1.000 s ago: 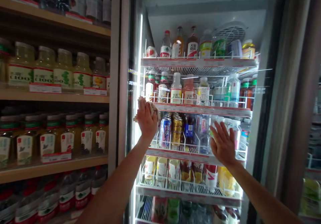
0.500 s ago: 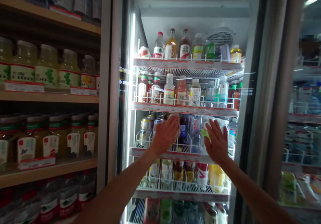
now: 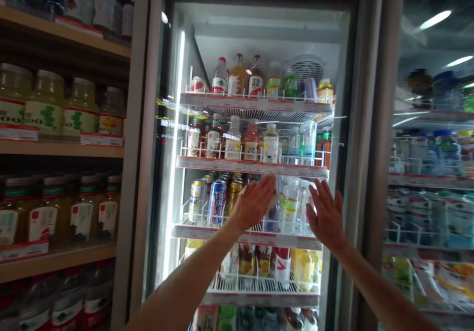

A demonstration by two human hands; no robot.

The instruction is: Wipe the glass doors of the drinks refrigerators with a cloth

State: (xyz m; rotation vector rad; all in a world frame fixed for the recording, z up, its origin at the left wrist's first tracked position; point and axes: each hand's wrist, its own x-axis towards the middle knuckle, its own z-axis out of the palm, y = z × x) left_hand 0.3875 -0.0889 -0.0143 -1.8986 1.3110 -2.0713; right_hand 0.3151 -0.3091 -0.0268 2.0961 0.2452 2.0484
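Observation:
My left hand (image 3: 255, 200) is raised in front of the lit drinks fridge (image 3: 242, 299), its fingers stretched out and close together. A pale edge shows beside its fingertips, too blurred to name. Further right, my right hand (image 3: 328, 215) is held up with the fingers spread and nothing in it. Reflections lie across the glass before the shelves; whether either palm touches it I cannot tell. Behind the hands, the middle shelf holds a blue can (image 3: 217, 201), a gold can (image 3: 235, 195) and a clear bottle with a yellow-green label (image 3: 291, 205). My left hand hides part of this row.
To the left, a wooden shelf (image 3: 62, 147) carries rows of jars and bottles with price tags. A metal frame (image 3: 138, 123) stands between it and the fridge. On the right is another glass-fronted fridge (image 3: 429, 178) with bottles and packets.
The view has shifted, so the fridge appears further left and more of the right-hand fridge shows. Both hands sit slightly further right in the picture, their fingers still stretched out.

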